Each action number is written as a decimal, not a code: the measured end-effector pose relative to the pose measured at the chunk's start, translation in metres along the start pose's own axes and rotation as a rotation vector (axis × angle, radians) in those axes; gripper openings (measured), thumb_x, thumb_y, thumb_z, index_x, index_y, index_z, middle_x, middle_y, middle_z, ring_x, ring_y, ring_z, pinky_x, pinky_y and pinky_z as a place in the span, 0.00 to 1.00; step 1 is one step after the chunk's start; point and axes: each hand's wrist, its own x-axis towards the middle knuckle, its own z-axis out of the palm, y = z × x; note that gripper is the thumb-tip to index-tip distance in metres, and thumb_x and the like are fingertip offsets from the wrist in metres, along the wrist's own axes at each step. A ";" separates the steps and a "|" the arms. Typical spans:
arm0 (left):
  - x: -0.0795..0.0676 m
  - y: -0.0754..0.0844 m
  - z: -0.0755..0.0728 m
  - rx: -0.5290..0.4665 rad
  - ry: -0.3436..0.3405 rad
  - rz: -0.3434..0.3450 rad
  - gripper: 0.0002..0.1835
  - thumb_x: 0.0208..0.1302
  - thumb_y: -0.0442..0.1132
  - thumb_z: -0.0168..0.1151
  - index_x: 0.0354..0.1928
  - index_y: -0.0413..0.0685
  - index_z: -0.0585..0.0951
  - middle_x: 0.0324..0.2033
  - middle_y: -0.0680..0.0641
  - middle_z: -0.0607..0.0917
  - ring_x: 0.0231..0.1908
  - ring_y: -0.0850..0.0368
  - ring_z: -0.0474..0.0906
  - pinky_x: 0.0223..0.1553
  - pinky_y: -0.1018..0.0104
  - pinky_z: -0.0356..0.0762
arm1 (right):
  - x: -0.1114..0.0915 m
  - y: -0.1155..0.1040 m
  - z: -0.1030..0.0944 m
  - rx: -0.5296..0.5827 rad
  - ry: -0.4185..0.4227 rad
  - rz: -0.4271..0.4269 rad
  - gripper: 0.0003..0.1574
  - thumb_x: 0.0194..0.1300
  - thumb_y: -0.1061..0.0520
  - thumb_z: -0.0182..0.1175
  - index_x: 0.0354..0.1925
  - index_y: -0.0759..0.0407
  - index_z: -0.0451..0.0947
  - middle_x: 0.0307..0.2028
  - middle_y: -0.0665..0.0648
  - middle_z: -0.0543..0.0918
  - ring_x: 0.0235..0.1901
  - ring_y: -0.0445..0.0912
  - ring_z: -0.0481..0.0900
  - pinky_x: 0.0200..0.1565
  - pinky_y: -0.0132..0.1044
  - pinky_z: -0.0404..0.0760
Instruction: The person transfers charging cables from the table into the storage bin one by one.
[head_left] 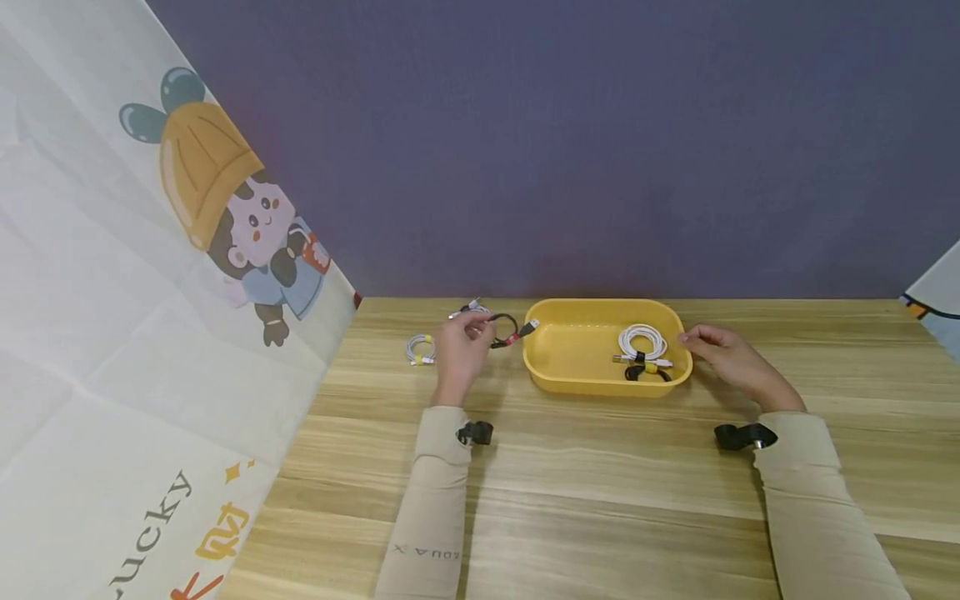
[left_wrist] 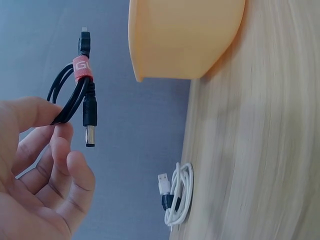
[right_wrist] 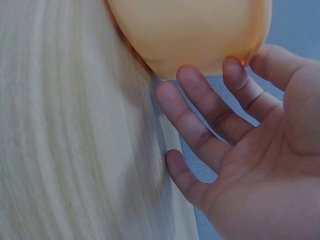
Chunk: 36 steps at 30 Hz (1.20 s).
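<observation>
Head view: black cable [head_left: 516,323] slants sideways, USB plug [head_left: 528,328] aimed right.

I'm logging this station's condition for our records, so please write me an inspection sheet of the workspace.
Surface: pale wood-grain tabletop, no spill seen.
Job's things: yellow oblong plastic tray on the tabletop, with a white coiled cable and a small black coil inside, at its right end.
Clutter: nothing seen.
Grippers: bare left hand pinches a looped black cable with a red tie, beside the tray's left end; bare right hand pinches the tray's right rim.
Cables: besides those, a light grey coil with a yellow tie and a white coil with a dark tie lie left of the tray.
Surroundings: flat blue-grey backdrop behind; white cartoon-printed sheet at left.
</observation>
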 end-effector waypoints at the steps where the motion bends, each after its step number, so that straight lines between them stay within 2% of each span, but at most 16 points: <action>1: 0.000 0.001 0.001 -0.006 0.002 0.005 0.08 0.64 0.37 0.70 0.43 0.45 0.90 0.32 0.45 0.90 0.28 0.55 0.82 0.28 0.69 0.79 | 0.000 0.000 0.000 0.000 0.001 -0.001 0.29 0.83 0.42 0.42 0.50 0.66 0.74 0.56 0.58 0.76 0.45 0.44 0.69 0.42 0.38 0.69; 14: -0.004 0.007 0.012 -0.065 0.002 0.037 0.08 0.64 0.35 0.70 0.43 0.44 0.89 0.33 0.45 0.90 0.29 0.56 0.83 0.31 0.69 0.82 | -0.001 0.000 -0.001 -0.003 0.005 -0.009 0.29 0.83 0.42 0.42 0.50 0.66 0.75 0.61 0.62 0.75 0.48 0.30 0.70 0.48 0.31 0.72; 21: -0.006 0.010 0.016 -0.074 -0.012 0.072 0.06 0.65 0.35 0.69 0.42 0.44 0.89 0.32 0.45 0.89 0.29 0.55 0.83 0.32 0.68 0.82 | -0.002 0.000 0.000 0.009 0.028 -0.037 0.27 0.82 0.42 0.45 0.46 0.65 0.75 0.52 0.53 0.78 0.45 0.40 0.70 0.43 0.32 0.70; 26: -0.008 0.013 0.019 -0.061 -0.027 0.095 0.06 0.64 0.35 0.70 0.42 0.44 0.89 0.32 0.45 0.89 0.27 0.57 0.82 0.30 0.70 0.80 | -0.004 -0.001 -0.001 0.019 0.030 -0.044 0.28 0.82 0.41 0.45 0.44 0.64 0.75 0.48 0.54 0.78 0.42 0.45 0.68 0.39 0.35 0.67; 36: -0.010 0.018 0.028 -0.054 -0.048 0.138 0.06 0.65 0.34 0.69 0.42 0.44 0.89 0.34 0.45 0.89 0.27 0.58 0.82 0.29 0.72 0.80 | 0.000 0.002 0.000 0.008 0.024 -0.035 0.26 0.82 0.43 0.45 0.47 0.65 0.76 0.50 0.54 0.78 0.44 0.42 0.70 0.42 0.32 0.70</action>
